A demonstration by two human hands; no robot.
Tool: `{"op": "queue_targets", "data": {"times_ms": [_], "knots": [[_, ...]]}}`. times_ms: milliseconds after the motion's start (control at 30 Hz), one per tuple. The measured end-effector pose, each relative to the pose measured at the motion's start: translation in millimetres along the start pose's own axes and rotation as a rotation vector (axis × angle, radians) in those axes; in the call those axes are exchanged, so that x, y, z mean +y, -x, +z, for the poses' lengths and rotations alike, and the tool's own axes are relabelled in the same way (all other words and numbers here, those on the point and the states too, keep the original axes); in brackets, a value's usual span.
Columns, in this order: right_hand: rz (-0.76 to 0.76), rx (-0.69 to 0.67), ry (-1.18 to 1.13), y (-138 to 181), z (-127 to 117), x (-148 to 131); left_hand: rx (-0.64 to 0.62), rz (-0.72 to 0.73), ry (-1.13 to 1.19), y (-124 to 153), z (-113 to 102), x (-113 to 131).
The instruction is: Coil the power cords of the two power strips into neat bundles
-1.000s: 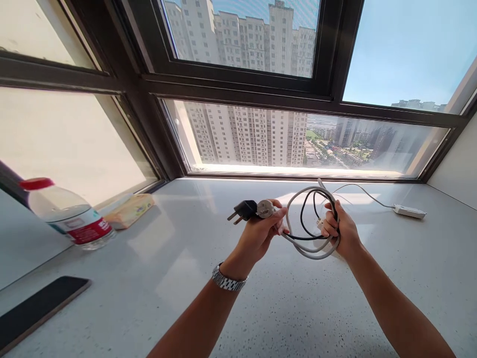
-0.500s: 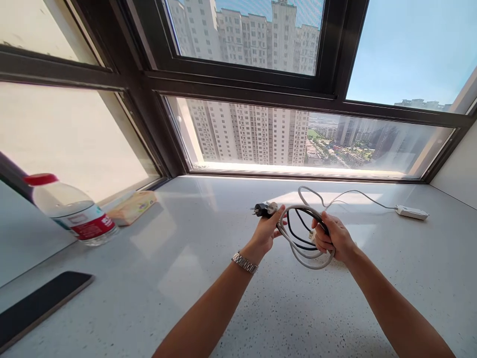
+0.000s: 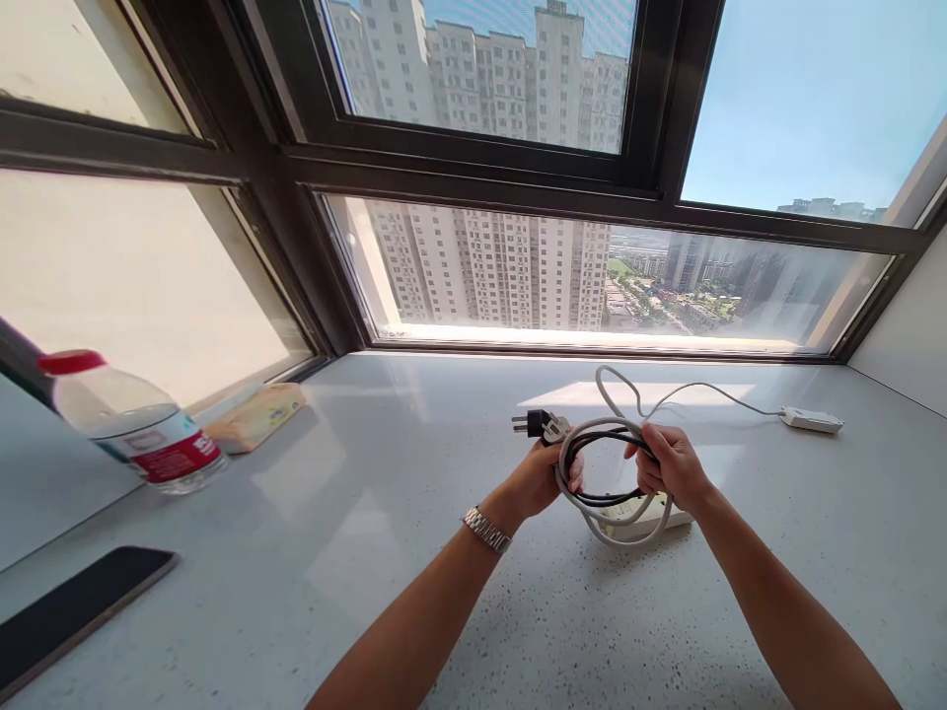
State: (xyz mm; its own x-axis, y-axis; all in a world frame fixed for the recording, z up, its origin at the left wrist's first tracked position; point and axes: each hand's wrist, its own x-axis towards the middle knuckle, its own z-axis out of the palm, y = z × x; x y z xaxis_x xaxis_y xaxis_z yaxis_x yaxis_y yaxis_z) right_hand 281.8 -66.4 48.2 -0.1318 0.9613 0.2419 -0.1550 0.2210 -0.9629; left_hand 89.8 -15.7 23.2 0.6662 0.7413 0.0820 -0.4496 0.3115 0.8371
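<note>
Both my hands hold a loop of coiled power cables above the white speckled sill. My left hand [image 3: 544, 478] is closed on the coil's left side, where a black plug [image 3: 530, 424] and a grey-white plug [image 3: 555, 428] stick out over the fingers. My right hand [image 3: 672, 461] pinches the right side of the coil. A grey cable [image 3: 618, 540] and a black cable [image 3: 601, 500] run round together between the hands. Below the loop lies a white power strip [image 3: 677, 523], partly covered by the cables and my right hand.
A white adapter-like block [image 3: 812, 421] on a thin cable [image 3: 729, 390] lies at the right. Over on the left are a red-capped water bottle [image 3: 140, 424], a tissue pack [image 3: 258, 416] and a dark phone [image 3: 81, 611]. Dark-framed windows [image 3: 488, 187] rise behind the sill [image 3: 355, 611].
The coil is rounder, with the black cable gathered closer to the grey one. Both plugs now point more plainly left, and the power strip under the loop shows more.
</note>
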Motion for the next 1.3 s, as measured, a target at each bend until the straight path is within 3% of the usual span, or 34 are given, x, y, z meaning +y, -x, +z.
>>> {"op": "queue_targets", "data": {"times_ms": [100, 333, 467, 667, 867, 1067, 1167, 1300], "knots": [[-0.028, 0.005, 0.046, 1, 2, -2, -0.07, -0.164, 0.051, 0, -4, -2], [-0.027, -0.172, 0.12, 1, 0, -8, -0.143, -0.411, -0.01, 0, 2, -13], [-0.041, -0.106, 0.195, 0, 3, -7, -0.166, -0.501, -0.141, 4, 18, -17], [-0.123, 0.062, 0.393, -2, 15, -7, -0.403, -0.511, -0.288, 12, 44, -22], [-0.079, -0.04, 0.503, 4, 22, -15, -0.465, -0.48, -0.373, 22, 60, -15], [-0.002, -0.091, 0.561, 11, 23, -22, -0.56, -0.414, -0.534, 23, 61, -8], [-0.05, -0.087, 0.61, 9, 24, -20, -0.529, -0.423, -0.569, 22, 58, -11], [-0.159, -0.008, 0.635, 2, 16, -15, -0.332, -0.405, -0.523, 18, 52, -20]]}}
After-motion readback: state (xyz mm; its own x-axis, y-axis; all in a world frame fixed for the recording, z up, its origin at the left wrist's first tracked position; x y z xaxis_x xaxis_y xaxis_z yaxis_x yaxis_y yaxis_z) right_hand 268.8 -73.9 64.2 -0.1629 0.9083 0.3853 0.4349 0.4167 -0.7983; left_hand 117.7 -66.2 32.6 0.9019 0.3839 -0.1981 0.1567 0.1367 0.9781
